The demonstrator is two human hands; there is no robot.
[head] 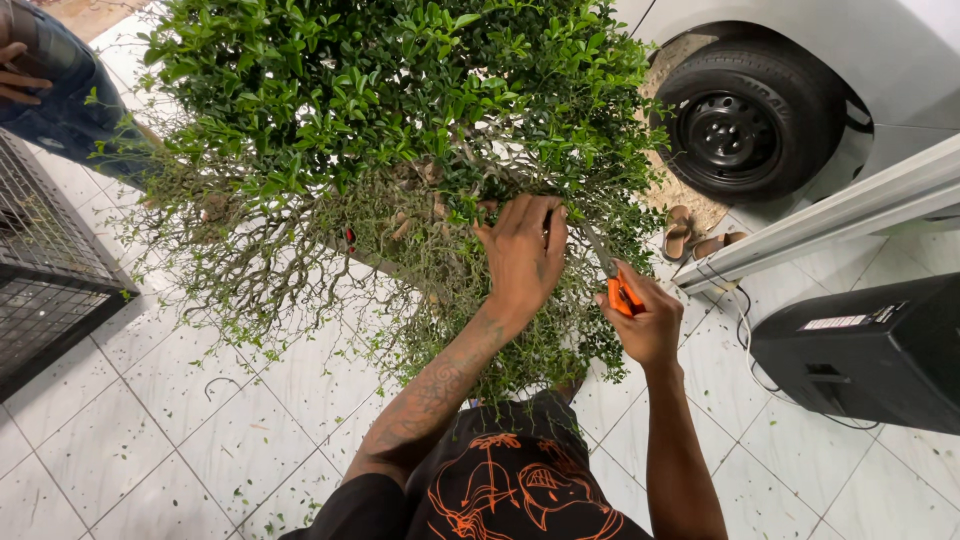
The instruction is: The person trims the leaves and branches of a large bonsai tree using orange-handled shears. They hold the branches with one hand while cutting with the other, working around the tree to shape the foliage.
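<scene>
Green, small-leaved shrub (400, 110), dense crown over bare twigs, stood directly ahead of both hands. Left hand (522, 252), grip closed around a cluster of twigs, apparently to steady them beside the blades. Right hand (645, 318), just right of it, grip wrapped around orange-handled shears (612, 280), blades angled into the foliage.

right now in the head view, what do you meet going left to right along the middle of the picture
black wire crate → left hand in the green bush → right hand holding orange-handled shears → sandals → black box
</scene>
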